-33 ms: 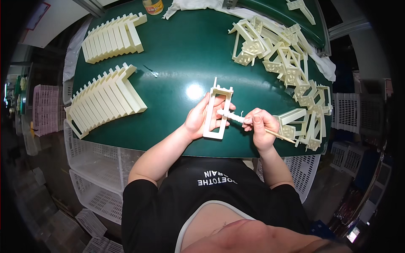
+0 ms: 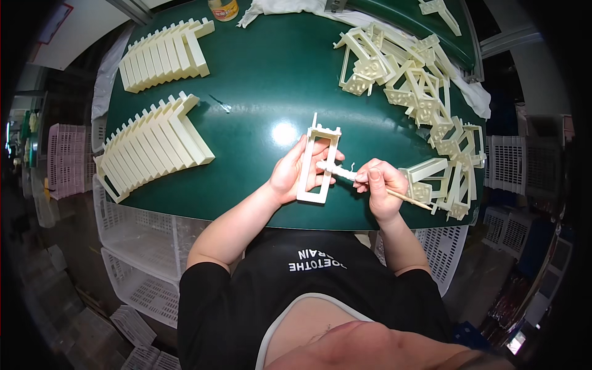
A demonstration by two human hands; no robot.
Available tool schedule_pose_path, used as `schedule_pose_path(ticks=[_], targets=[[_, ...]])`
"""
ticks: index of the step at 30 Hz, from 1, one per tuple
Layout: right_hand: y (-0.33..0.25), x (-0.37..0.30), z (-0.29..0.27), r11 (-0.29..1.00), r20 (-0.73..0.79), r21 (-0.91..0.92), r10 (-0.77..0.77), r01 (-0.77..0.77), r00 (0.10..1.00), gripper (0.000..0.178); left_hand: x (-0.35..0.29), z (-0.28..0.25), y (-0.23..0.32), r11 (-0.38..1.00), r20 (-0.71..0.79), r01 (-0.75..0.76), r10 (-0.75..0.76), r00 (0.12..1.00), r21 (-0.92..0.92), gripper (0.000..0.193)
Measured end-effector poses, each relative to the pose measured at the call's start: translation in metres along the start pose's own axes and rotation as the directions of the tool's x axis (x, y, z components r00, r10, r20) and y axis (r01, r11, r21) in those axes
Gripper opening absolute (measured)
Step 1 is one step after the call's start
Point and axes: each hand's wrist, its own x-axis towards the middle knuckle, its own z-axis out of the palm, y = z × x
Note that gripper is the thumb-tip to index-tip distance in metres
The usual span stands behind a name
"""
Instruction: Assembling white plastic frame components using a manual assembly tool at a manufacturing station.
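A cream rectangular plastic frame [image 2: 314,198] with small pegs at its far end lies over the palm of my left hand [image 2: 288,171]. My left fingers pass behind it and show through its opening and past its right side. In a closed grip, my right hand [image 2: 387,184] holds a thin wooden stick [image 2: 409,199]. White cloth-like material [image 2: 343,172] is wrapped round the stick's left end, and a loose thread sticks up from it. That wrapped end lies across the frame's right side bar.
Two neat rows of cream frames, a far row [image 2: 163,58] and a near row [image 2: 154,145], stand on the green table [image 2: 259,80] at left. A jumbled pile of frames [image 2: 425,105] fills its right side. A jar [image 2: 224,10] and white cloth [image 2: 283,6] lie at the back; white crates [image 2: 145,287] stand below.
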Motion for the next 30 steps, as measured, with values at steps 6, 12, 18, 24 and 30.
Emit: schedule_pose_path(ticks=[6,12,18,24,30], targets=[[0.001,0.001,0.0,0.988,0.088,-0.133,-0.069,0.08,0.994,0.03,0.0,0.0,-0.001,1.0,0.009,0.0,0.0,1.0,-0.005,0.066],[0.0,0.016,0.013,0.879,0.149,-0.362,-0.274,0.31,0.95,0.019,0.0,0.002,-0.002,0.999,-0.066,0.008,-0.005,0.998,0.046,0.064],[-0.002,0.011,0.03,0.864,0.327,-0.434,-0.115,0.257,0.938,0.02,-0.002,-0.003,-0.001,1.0,-0.076,-0.01,0.009,0.997,-0.011,0.063],[-0.01,0.011,0.035,0.945,0.323,-0.326,0.118,-0.007,0.939,0.022,-0.002,0.006,-0.005,0.999,-0.169,0.036,-0.031,0.985,0.026,0.063],[0.006,0.039,0.016,0.831,0.17,-0.505,-0.17,0.233,0.971,0.022,-0.002,-0.009,-0.008,0.998,-0.124,0.048,-0.043,0.991,0.035,0.061]])
